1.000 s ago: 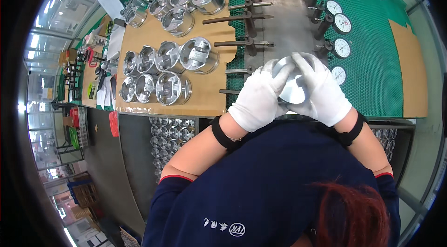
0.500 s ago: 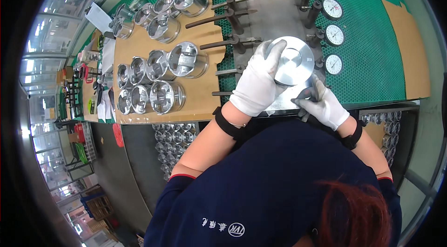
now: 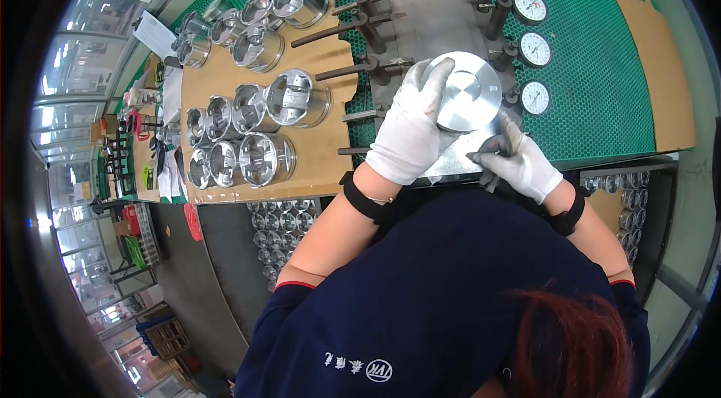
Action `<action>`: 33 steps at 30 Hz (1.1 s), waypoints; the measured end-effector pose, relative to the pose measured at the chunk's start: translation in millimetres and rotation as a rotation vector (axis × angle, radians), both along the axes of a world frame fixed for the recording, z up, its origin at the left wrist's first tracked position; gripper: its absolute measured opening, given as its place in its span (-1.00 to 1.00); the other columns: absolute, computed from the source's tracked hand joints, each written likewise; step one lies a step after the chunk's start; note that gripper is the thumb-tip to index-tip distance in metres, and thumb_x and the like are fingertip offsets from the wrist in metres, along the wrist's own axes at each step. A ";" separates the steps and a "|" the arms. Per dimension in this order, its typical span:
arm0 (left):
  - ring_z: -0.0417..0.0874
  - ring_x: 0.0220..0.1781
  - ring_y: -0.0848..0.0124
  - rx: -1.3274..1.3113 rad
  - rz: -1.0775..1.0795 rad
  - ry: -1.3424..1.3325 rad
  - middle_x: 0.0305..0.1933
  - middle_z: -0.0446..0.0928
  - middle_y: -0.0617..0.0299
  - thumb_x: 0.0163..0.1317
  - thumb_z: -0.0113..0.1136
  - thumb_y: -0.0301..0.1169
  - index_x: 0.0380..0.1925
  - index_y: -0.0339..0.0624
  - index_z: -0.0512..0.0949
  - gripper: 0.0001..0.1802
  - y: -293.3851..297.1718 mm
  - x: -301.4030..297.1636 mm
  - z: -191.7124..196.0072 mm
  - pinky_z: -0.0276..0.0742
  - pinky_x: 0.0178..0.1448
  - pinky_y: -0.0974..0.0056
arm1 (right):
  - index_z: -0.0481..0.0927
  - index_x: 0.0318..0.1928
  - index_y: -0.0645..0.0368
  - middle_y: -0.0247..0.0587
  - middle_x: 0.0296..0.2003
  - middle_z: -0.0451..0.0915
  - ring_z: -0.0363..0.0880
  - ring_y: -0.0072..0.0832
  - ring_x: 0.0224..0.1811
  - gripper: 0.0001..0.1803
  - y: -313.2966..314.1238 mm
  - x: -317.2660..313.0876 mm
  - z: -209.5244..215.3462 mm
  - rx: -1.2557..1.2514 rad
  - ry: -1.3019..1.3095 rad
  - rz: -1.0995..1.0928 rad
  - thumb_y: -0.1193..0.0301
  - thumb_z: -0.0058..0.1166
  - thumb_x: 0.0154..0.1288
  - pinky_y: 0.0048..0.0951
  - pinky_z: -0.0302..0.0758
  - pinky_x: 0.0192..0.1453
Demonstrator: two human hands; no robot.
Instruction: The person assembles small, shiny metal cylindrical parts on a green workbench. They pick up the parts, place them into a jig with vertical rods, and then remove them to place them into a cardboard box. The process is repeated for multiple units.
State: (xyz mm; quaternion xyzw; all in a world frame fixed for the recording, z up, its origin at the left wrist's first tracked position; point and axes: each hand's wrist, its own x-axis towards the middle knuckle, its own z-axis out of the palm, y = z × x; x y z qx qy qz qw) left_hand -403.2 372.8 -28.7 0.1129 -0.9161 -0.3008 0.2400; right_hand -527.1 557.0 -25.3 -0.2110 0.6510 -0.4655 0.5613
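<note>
My left hand [image 3: 413, 116], in a white glove, grips a shiny metal piston [image 3: 472, 94] by its left side. The piston's round flat crown faces up, with concentric rings in its middle. It is over the near end of a grey metal plate [image 3: 428, 4]. Just below and right of the piston is my right hand [image 3: 522, 165], also gloved, with dark grey fingertips. Its fingers are curled together, and whatever they hold, if anything, is hidden. A dial gauge [image 3: 535, 97] on a dark post stands beyond that hand.
Several dial gauges [image 3: 530, 6] line the plate's right side; dark rods [image 3: 342, 72] on posts line its left. Several pistons [image 3: 297, 97] stand on cardboard [image 3: 315, 154] to the left. Green matting [image 3: 601, 82] covers the bench. More pistons [image 3: 282, 229] sit below the bench edge.
The whole view has shifted slightly. My left hand keeps its grip on the piston, which sits a little higher in the picture. My right hand has barely moved.
</note>
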 end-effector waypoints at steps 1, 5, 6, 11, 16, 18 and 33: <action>0.44 0.32 -0.28 -0.004 -0.001 0.002 0.32 0.36 -0.36 -0.15 0.58 -0.42 0.41 -0.16 0.25 0.05 0.5 -0.1 1.2 0.49 0.34 -0.08 | -0.34 0.62 0.17 -0.01 -0.10 0.58 0.71 -0.39 -0.39 0.09 0.1 0.1 -0.1 0.001 -0.002 -0.003 0.53 0.19 0.36 -0.41 0.70 -0.43; 0.44 0.32 -0.30 0.027 -0.018 0.008 0.32 0.35 -0.37 -0.14 0.58 -0.42 0.40 -0.18 0.26 0.04 -0.2 -0.5 1.5 0.49 0.35 -0.08 | -0.34 0.62 0.17 -0.01 -0.10 0.58 0.71 -0.39 -0.39 0.08 1.0 0.4 -1.2 0.016 -0.003 -0.013 0.53 0.18 0.35 -0.41 0.70 -0.43; 0.43 0.33 -0.30 0.025 -0.010 0.001 0.32 0.35 -0.38 -0.14 0.59 -0.41 0.40 -0.18 0.25 0.04 0.4 -0.4 0.2 0.49 0.35 -0.08 | -0.34 0.62 0.17 -0.01 -0.10 0.58 0.71 -0.39 -0.39 0.08 0.2 1.1 1.5 0.028 -0.009 -0.020 0.53 0.18 0.35 -0.40 0.70 -0.43; 0.54 0.24 -0.21 0.023 0.023 0.055 0.28 0.43 -0.28 -0.14 0.59 -0.38 0.31 -0.21 0.37 -0.07 2.8 -1.9 3.8 0.54 0.30 -0.02 | -0.30 0.61 0.27 -0.02 -0.05 0.56 0.69 -0.42 -0.37 0.10 1.1 -1.3 3.6 0.020 0.093 0.012 0.52 0.23 0.30 -0.43 0.69 -0.35; 0.63 0.11 0.38 0.881 -0.037 -0.269 0.08 0.60 0.06 0.18 0.28 -0.39 0.23 -0.37 0.45 -0.40 13.1 4.1 59.7 0.60 0.18 0.27 | 0.04 0.54 0.37 0.08 0.34 0.39 0.30 -0.20 0.48 -0.02 15.6 -15.8 18.3 -0.520 0.452 -0.017 0.50 0.25 0.17 -0.25 0.20 0.57; 0.63 0.10 0.38 1.227 -0.176 -0.291 0.12 0.57 0.07 0.29 0.15 -0.35 0.34 -0.40 0.33 -0.36 24.2 6.8 80.5 0.61 0.15 0.29 | 0.12 0.52 0.37 0.01 0.40 0.35 0.29 -0.23 0.50 -0.11 19.5 -35.2 52.6 -0.548 0.352 -0.093 0.52 0.09 0.15 -0.28 0.17 0.59; 0.53 0.29 -0.22 -0.310 0.992 -0.611 0.30 0.46 -0.34 0.19 0.36 -0.30 0.40 -0.47 0.25 -0.15 -45.0 162.7 7.1 0.48 0.36 -0.04 | 0.54 0.17 0.20 -0.12 -0.10 0.69 0.71 -0.36 -0.27 -0.48 -14.7 -296.3 -81.4 -0.038 0.225 -0.614 0.10 0.07 0.36 -0.31 0.68 -0.35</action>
